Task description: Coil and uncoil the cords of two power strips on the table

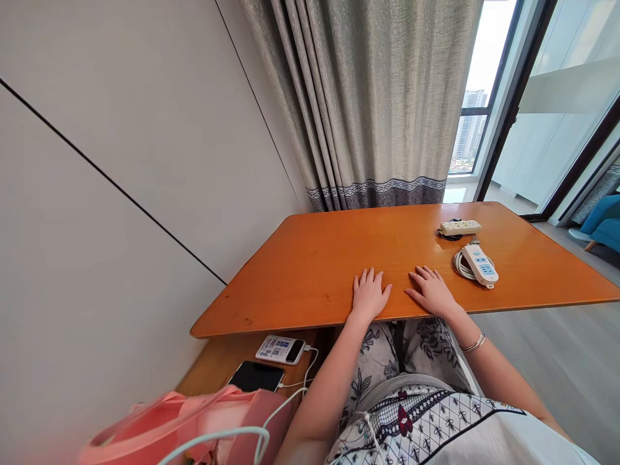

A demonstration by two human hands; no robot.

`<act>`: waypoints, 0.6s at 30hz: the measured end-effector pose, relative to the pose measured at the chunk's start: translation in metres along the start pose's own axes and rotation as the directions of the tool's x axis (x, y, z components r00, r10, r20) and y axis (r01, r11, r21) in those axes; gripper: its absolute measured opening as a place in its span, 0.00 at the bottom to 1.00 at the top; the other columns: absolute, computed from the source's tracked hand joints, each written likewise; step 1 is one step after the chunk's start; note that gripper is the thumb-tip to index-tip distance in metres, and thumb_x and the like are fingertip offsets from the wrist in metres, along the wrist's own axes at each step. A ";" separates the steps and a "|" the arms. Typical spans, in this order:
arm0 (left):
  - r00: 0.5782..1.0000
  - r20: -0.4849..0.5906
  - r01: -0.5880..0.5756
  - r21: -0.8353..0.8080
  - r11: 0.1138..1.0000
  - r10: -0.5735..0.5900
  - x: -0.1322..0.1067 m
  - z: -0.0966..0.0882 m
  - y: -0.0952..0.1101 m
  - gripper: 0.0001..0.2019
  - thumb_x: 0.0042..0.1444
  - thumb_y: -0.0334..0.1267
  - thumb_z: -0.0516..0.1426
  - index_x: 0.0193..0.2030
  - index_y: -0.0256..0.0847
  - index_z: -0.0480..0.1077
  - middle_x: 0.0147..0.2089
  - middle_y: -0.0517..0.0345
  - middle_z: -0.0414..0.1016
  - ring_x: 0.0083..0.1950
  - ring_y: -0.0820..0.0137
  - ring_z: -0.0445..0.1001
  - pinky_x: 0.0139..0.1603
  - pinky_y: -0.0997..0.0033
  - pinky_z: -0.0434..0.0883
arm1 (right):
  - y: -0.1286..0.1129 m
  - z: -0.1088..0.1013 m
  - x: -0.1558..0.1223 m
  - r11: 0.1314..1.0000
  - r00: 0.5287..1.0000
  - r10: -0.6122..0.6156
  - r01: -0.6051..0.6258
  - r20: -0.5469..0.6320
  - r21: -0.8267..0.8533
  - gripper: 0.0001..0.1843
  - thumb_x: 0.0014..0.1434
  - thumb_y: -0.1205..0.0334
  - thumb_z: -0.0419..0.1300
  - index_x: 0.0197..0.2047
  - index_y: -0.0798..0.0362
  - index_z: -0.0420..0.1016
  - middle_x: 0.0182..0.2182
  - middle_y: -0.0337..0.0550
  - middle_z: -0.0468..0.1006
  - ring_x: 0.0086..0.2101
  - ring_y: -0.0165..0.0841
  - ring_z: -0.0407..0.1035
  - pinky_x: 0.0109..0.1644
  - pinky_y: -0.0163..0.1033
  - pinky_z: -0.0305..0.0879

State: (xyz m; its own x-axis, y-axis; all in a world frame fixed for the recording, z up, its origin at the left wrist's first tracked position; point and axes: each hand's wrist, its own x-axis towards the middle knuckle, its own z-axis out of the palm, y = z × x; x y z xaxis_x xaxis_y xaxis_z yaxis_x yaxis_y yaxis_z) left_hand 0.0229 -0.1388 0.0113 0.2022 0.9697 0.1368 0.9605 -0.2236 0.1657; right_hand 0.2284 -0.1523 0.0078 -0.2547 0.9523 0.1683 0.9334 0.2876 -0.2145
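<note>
My left hand (371, 296) lies palm down near the front edge of the orange-brown wooden table (300, 265), fingers spread and holding nothing. Flat on the same tabletop, my right hand (431, 290) also has its fingers apart, with a bracelet on that wrist. Just right of it sits a white power strip (480, 265) with blue sockets, its pale cable coiled beside it. Behind that is a cream power strip (460, 227) with a dark cord. Neither hand touches either strip.
Below the table's left front, a white power bank (281, 349) and a black phone (256, 376) lie on a wooden surface, joined by a white cable. A pink bag (194, 426) is at lower left. A wall borders the left; a grey curtain (387, 97) hangs behind.
</note>
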 end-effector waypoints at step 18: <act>1.000 -0.003 0.001 -0.010 1.000 -0.001 -0.002 -0.002 0.000 0.29 0.67 0.50 0.46 0.69 0.37 0.63 0.74 0.40 0.56 0.76 0.50 0.52 0.74 0.43 0.50 | 0.006 0.000 -0.006 0.982 0.981 -0.106 0.129 -0.161 0.139 0.27 0.66 0.49 0.54 0.63 0.53 0.71 0.63 0.53 0.71 0.65 0.47 0.61 0.68 0.53 0.57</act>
State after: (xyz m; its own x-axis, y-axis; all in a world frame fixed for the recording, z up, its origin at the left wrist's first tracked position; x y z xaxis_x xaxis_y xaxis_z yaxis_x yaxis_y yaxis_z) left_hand 0.0225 -0.1406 0.0135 0.2004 0.9697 0.1395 0.9587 -0.2234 0.1758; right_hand 0.2350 -0.1561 0.0053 -0.3088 0.8874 0.3425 0.8483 0.4197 -0.3228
